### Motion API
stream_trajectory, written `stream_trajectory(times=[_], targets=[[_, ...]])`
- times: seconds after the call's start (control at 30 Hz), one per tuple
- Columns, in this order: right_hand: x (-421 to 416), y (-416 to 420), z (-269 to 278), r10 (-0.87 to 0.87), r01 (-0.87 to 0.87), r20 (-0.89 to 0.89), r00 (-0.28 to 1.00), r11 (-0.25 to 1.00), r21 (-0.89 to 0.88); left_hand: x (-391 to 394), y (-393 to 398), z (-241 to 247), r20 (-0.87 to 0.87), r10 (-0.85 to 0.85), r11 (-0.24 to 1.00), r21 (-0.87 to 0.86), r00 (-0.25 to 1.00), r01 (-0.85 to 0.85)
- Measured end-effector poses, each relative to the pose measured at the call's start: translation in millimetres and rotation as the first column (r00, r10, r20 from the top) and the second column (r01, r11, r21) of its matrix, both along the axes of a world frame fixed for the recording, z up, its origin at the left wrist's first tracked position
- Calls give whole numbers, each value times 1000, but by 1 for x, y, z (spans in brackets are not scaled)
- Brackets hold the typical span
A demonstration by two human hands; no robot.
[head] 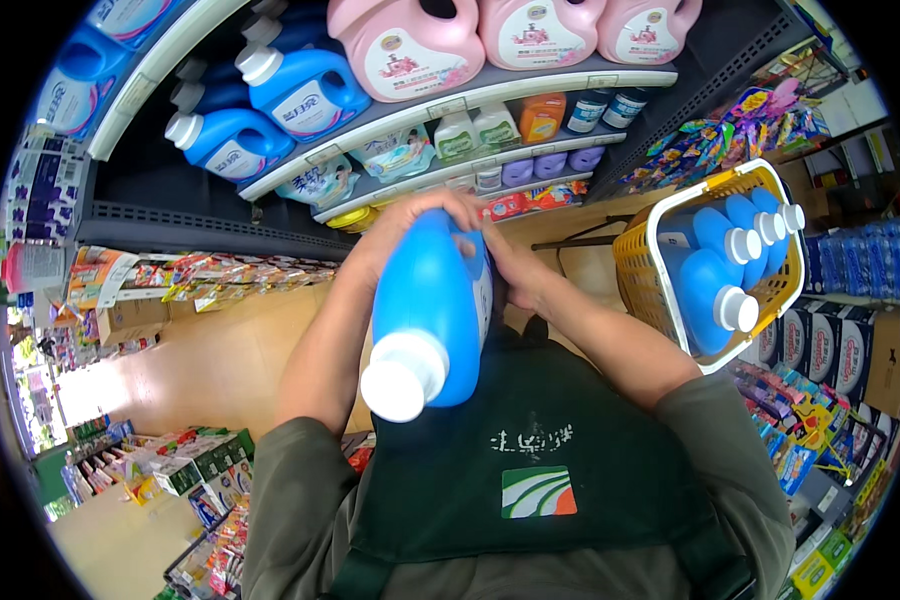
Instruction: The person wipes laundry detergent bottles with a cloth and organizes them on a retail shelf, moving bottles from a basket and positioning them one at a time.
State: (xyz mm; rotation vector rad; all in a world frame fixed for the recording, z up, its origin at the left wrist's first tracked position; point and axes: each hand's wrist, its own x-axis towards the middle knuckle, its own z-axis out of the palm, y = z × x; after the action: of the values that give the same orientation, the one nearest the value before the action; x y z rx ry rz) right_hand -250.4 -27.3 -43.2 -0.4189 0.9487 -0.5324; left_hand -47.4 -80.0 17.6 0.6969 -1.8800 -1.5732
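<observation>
A large blue laundry detergent bottle (424, 300) with a white cap is held up in front of my chest, its cap end pointing towards me. My left hand (439, 210) is wrapped over its far end, by the handle. On the other side, my right hand (516, 262) presses against the labelled face; some of its fingers are hidden behind the bottle. To my right stands a yellow plastic basket (637, 259) with a white rim, containing several similar blue bottles (705, 300) with white caps.
Ahead, a shelf unit (495, 94) carries blue detergent bottles (304, 94) and pink jugs (416, 52), with pouches (394, 154) lower down. Hanging snack packets (750, 127) are at the right. Boxed goods (202, 457) stand at the lower left, beyond tan floor (217, 360).
</observation>
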Motion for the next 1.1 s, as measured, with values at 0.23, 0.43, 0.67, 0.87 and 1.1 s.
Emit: stream_trajectory(times=[0.23,0.43,0.67,0.87,1.1], targets=[[0,-2,-16,12,-10,162,987,1000,-11,46,15,-78,-577,657,677,735,485,-43],[-35,15,5,-224,209,196,955,973,94,17,28,-40,-84,976,200,724,203,-661],[-23,-3,-44,-464,432,-101,880,871,-236,-5,80,-37,-28,896,362,622,443,-694],[-25,-21,-28,-415,32,-435,799,752,-659,-28,95,-27,44,820,408,654,570,-637],[-18,-50,-10,-469,-138,-398,788,496,-857,-39,107,-25,50,807,369,735,588,-569]])
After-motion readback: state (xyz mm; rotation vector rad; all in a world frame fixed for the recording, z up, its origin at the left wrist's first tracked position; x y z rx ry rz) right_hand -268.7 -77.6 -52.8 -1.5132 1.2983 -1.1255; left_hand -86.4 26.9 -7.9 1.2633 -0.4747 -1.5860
